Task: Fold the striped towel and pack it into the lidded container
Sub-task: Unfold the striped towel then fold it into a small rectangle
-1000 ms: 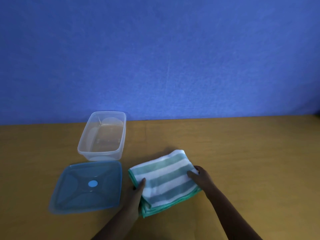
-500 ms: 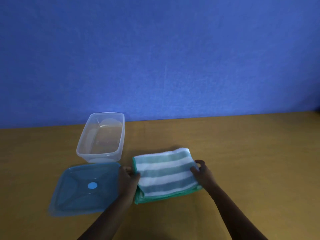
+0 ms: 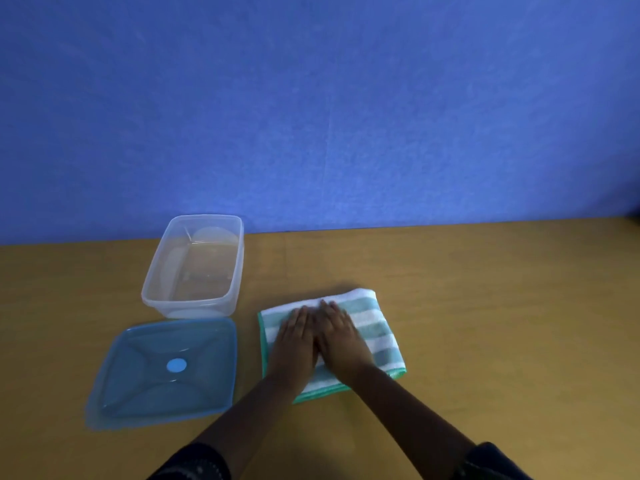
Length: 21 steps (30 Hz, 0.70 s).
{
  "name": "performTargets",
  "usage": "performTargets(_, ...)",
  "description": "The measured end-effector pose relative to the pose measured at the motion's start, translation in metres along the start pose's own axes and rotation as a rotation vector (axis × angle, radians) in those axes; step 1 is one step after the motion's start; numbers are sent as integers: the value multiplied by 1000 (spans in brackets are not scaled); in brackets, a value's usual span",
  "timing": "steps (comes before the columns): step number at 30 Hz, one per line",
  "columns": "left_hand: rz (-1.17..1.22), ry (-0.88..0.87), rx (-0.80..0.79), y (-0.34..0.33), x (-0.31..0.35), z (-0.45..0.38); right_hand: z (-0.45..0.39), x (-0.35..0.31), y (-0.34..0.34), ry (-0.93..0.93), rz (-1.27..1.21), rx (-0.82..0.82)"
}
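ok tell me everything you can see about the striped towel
The striped towel is soft terry-like cloth with pale green and white bands and a brighter green edge along its left and near sides. It lies folded into a thick, roughly rectangular stack, flat on the wooden table, to the right of the blue lid and apart from the clear container. The left hand and right hand press flat on its top, side by side, fingers straight.
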<state>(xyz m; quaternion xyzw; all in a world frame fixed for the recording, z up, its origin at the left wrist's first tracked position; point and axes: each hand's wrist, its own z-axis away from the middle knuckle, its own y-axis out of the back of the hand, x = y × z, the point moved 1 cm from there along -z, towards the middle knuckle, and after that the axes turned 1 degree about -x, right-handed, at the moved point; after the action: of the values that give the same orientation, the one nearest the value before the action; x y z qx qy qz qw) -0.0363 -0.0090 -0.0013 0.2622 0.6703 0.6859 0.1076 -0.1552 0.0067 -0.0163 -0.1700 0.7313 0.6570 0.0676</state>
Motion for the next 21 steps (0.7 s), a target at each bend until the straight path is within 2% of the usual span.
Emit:
performTargets(3, 4, -14, -30, -11, -13, 15, 3, 9, -18, -55, 30, -121)
performTargets(8, 46, 16, -67, -18, -18, 18, 4, 37, -15, -219, 107, -73)
performTargets(14, 79, 47, 12, -22, -19, 18, 1, 46, -5, -436, 106, -67)
performTargets(18, 108, 104, -9, -22, -19, 21, -3, 47, 1, -455, 12, -137)
performTargets(21, 165, 160, 69, -27, -22, 26, -2, 51, 12, -482, -225, -88)
